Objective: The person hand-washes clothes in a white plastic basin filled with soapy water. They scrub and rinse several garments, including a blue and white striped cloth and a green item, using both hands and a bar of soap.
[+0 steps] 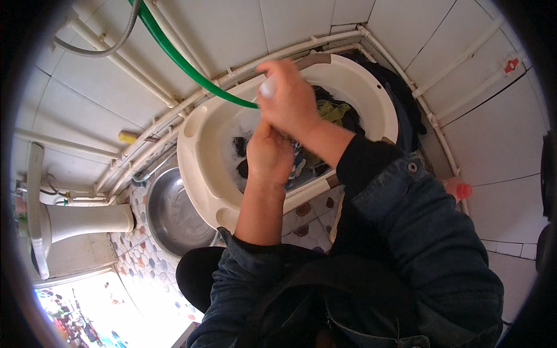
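Note:
Both my hands are raised together over a cream plastic baby bathtub (204, 165). My right hand (291, 102) is blurred, and a small rounded white object (268, 87) shows in its grip; its kind is unclear. Just below, my left hand (270, 154) has curled fingers that meet the right hand, and whatever they may hold is hidden. Dark wet clothes (321, 95) and an olive-green cloth (334, 112) lie in sudsy water in the tub. A green hose (187, 67) runs down into the tub's area and passes out of sight behind my hands.
A round metal basin (174, 213) stands left of the tub on the pebble-patterned floor (148, 256). Dark clothes (407, 108) hang or lie beyond the tub's right end. White pipes (278, 55) line the tiled walls. A pink-capped bottle (459, 190) and a pedestal sink (89, 222) flank the space.

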Tool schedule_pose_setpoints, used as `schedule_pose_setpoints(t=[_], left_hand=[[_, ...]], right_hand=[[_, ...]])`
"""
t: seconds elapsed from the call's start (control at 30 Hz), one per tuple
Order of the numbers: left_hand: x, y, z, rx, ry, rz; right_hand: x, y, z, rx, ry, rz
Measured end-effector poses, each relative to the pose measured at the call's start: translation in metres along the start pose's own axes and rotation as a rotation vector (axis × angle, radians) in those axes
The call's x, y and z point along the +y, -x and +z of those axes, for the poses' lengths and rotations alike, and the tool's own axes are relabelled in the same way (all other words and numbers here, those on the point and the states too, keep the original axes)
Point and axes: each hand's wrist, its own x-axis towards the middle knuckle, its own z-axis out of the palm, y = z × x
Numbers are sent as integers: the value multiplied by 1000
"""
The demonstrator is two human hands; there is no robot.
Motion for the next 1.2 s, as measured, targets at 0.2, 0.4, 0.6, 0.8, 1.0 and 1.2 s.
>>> schedule_pose_setpoints(t=[0.2,0.4,0.6,0.8,1.0,1.2], left_hand=[[4,-5,1,45,84,-141],[18,-10,-8,22,177,-130],[19,-17,-17,126,10,51],[36,-20,-31,133,-65,209],[21,-22,-42,102,-573,140],[26,-19,-41,187,-447,297]], right_hand=[[70,-33,-5,-109,-193,626],[83,-32,-27,-116,-1025,1473],[62,-20,-14,-530,-786,1454],[40,-12,-9,-878,-683,1075],[58,-17,-10,-384,-1114,1285],[70,-27,-26,-199,-1164,1332]])
